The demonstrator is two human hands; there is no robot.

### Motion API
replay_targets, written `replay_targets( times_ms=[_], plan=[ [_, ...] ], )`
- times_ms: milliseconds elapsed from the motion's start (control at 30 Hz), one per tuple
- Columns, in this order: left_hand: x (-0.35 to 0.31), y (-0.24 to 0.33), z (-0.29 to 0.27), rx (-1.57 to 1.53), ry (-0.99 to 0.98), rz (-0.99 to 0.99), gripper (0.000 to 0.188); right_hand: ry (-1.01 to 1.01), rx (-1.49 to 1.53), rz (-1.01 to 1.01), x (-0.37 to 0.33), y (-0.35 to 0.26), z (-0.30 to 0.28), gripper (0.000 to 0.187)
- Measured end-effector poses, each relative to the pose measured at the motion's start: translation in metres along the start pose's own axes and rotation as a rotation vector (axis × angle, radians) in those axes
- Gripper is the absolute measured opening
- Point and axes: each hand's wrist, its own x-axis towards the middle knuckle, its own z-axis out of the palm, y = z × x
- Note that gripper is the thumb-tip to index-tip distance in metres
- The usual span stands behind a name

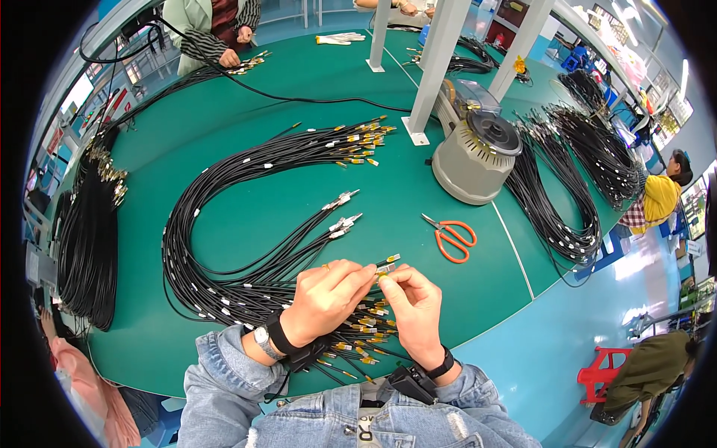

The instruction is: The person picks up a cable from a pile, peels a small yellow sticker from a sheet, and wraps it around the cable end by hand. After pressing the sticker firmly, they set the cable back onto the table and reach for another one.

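The person is wearing a faded blue denim jacket [351, 418] with pale stitched seams, metal buttons and a collar lying open at the lower edge of the view. Both sleeves are bunching in thick folds just below the wrists. The left hand [325, 299] is showing a silver wristwatch [263, 340] and a broad black strap [278, 334] beside it, with a small black device hanging under that wrist. The right hand [413, 310] is carrying a thin black band [441, 366], and another black device is sitting against that cuff.
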Motion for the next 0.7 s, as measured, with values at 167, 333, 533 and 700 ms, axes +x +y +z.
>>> replay_targets(
  times_ms=[167, 333, 533, 700],
  plan=[
    [0.0002, -0.0008, -0.0013, -0.001, -0.020, 0.009, 0.026, -0.002, 0.014, 0.012, 0.0019, 0.0038, -0.0007, 0.003],
    [0.0008, -0.0006, -0.0005, 0.001, -0.022, 0.013, 0.026, -0.003, 0.011, 0.003, 0.0029, 0.0052, -0.0013, 0.003],
    [0.0010, -0.0005, 0.0011, -0.009, 0.007, 0.008, 0.024, -0.003, -0.005, -0.002, 0.0032, 0.0069, -0.0020, 0.003],
    [0.0015, 0.0003, 0.0007, -0.010, 0.001, 0.008, 0.024, -0.008, -0.003, -0.001, 0.0033, 0.0069, -0.0025, 0.003]
  ],
)
